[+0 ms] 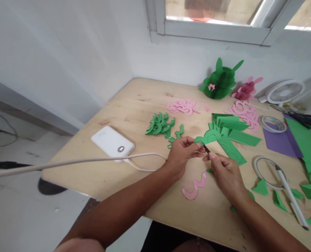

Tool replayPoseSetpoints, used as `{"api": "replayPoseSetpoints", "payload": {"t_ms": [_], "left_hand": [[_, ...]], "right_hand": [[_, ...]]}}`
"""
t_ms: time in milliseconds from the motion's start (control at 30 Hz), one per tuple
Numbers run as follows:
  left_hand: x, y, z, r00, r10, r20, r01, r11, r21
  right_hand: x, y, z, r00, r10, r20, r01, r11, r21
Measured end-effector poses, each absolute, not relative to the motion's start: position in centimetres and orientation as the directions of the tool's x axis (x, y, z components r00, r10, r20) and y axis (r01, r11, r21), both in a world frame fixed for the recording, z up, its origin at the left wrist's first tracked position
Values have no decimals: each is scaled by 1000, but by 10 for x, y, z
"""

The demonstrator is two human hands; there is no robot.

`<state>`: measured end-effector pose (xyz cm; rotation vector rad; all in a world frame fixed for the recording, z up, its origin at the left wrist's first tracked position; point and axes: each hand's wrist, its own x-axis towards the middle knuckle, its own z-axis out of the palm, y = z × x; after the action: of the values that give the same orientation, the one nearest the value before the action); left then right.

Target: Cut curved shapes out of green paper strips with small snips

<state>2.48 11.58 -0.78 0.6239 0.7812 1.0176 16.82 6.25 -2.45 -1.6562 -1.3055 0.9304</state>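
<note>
My left hand [183, 154] is closed on a curved green paper cutout [198, 140], pinching it between thumb and fingers. My right hand [225, 175] grips a thin dark tool [206, 148], whose tip meets the cutout's edge; its exact kind is unclear. Just behind the hands, a green paper strip with rounded lobes [212, 135] lies near folded green papers [231, 124]. Below my hands rests a wavy pink paper cutout [190, 193] with small whitish strips on it. To the left of my left hand is a pile of curved green cutouts [159, 124].
A white power bank [112, 141] with a cable [79, 161] lies left. Pink cutouts [183, 106], green [219, 84] and pink [246, 90] honeycomb paper figures, and a fan [285, 91] stand behind. Tape rolls [273, 124], black scissors [306, 120], a pen [291, 197] and green scraps [260, 187] lie right.
</note>
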Motion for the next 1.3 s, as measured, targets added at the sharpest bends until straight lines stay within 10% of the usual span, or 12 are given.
{"api": "replayPoseSetpoints", "payload": {"t_ms": [1300], "left_hand": [[24,116,-7,309,906,-289,-488,412,770]], "right_hand": [[166,62,-16,195,981,-19,438,-105,-893]]}}
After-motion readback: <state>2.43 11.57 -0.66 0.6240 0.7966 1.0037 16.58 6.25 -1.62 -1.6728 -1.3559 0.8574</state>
